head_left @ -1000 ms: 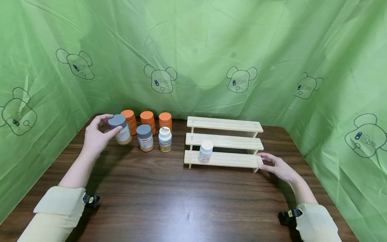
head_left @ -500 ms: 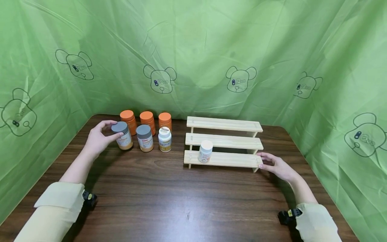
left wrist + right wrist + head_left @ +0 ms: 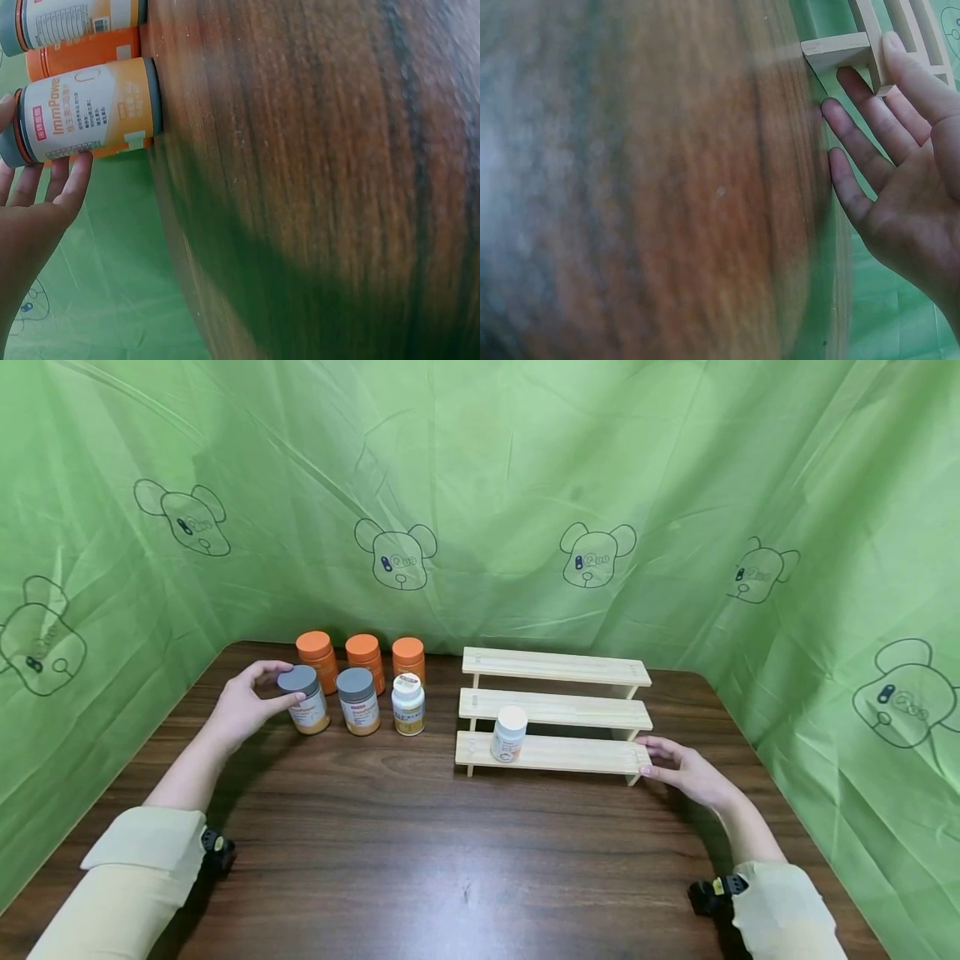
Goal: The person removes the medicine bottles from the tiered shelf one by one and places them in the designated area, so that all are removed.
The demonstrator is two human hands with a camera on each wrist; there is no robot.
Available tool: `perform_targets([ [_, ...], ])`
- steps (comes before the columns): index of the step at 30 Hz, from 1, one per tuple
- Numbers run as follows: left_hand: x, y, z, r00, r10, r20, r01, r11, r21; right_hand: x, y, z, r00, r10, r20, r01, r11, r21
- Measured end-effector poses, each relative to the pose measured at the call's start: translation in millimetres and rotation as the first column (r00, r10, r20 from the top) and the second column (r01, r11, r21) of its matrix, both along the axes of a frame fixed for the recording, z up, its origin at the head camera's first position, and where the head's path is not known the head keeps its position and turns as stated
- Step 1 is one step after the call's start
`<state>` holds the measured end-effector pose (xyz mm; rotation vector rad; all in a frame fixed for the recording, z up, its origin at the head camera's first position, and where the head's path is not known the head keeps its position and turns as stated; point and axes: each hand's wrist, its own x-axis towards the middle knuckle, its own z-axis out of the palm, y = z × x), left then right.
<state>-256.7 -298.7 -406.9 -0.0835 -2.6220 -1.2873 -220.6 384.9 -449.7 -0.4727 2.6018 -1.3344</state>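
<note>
- A thin green cloth (image 3: 480, 485) hangs all around, wrinkled, with bear faces drawn on it in dark lines.
- The surface (image 3: 450, 852) is dark brown wood with long stripes in the grain. It looks smooth and a bit shiny.
- A pale wood rack (image 3: 555, 710) stands at the back right. It has three flat steps, like little stairs.
- The left hand (image 3: 243, 706) has its grip closed round a grey-lid jar (image 3: 303, 697) at the back left. The thumb is on one side and the fingers (image 3: 71, 176) curl on the other. The jar is round, stands on the surface, and has an orange and white label.
- The right hand (image 3: 686, 772) lies flat and loose, holding nothing. Its fingertips (image 3: 900, 56) touch the right end of the rack's lowest step.
- A second grey-lid jar (image 3: 357, 702) stands just beside the held one.
- Three orange bottles (image 3: 363, 656) with round orange caps stand in a row behind them.
- A small white bottle (image 3: 408, 703) stands right of the jars.
- Another white-cap bottle (image 3: 509, 734) stands on the lowest step.
</note>
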Motion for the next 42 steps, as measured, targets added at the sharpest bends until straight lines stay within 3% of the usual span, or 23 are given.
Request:
perform_targets([
  [14, 4.3, 3, 3.2, 0.999, -0.026, 0.030, 0.025, 1.000, 0.011, -0.2, -1, 1.5, 1.000, -0.005, -0.003, 0.005, 1.000, 0.010],
  [23, 15.1, 14, 32.8, 0.998, -0.043, 0.045, 0.043, 0.999, 0.015, -1.1, -1, 0.3, 1.000, 0.002, -0.010, -0.002, 1.000, 0.012],
  [33, 28.3, 43, 57.7, 0.993, -0.112, -0.039, 0.114, 0.993, 0.037, -0.8, 1, 0.0, 1.000, -0.008, -0.006, 0.008, 1.000, 0.014],
  [42, 40.9, 77, 69.6, 0.984, -0.145, -0.106, 0.149, 0.988, 0.034, -0.2, -1, 1.3, 1.000, -0.003, -0.010, 0.003, 1.000, 0.015],
])
